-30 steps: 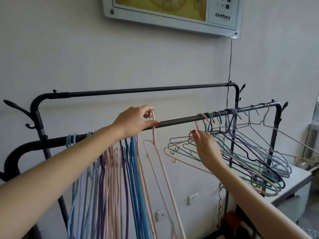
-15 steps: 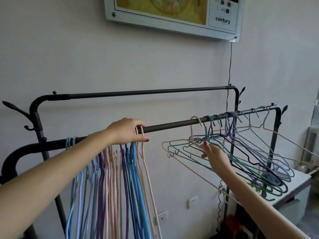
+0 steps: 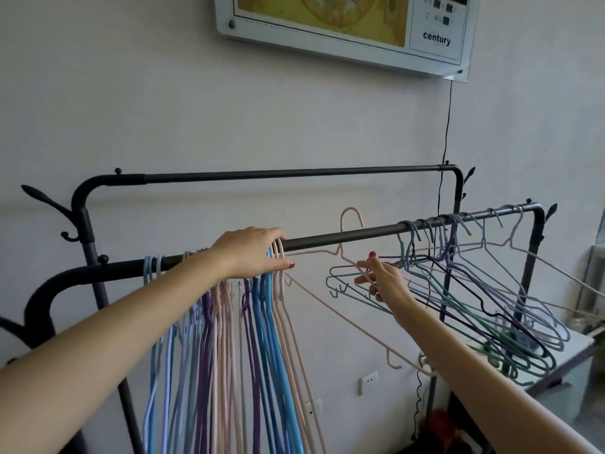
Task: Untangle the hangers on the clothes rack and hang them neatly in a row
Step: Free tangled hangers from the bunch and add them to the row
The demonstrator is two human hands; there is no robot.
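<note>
A black clothes rack has a front rail (image 3: 343,235) and a higher back rail (image 3: 294,175). On the left of the front rail hangs a neat row of hangers (image 3: 229,339) in lilac, purple, pink and blue. My left hand (image 3: 252,253) lies over their hooks on the rail, fingers curled round the last pink ones. A tangled bunch of hangers (image 3: 491,306) in green, purple, black and pink hangs at the right end. My right hand (image 3: 383,280) pinches the shoulder wire of a pink hanger (image 3: 352,217), whose hook stands above the rail, off it.
A framed wall panel (image 3: 343,24) marked "century" hangs above, with a black cable (image 3: 447,126) running down behind the rack. A wall socket (image 3: 368,381) sits low on the wall. A white table (image 3: 556,355) stands under the tangled bunch. Coat hooks (image 3: 42,198) stick out at the rack's left post.
My left hand slid a pink hanger leftwards into the neat row. My right hand pulled another pink hanger out of the tangle and raised its hook above the rail.
</note>
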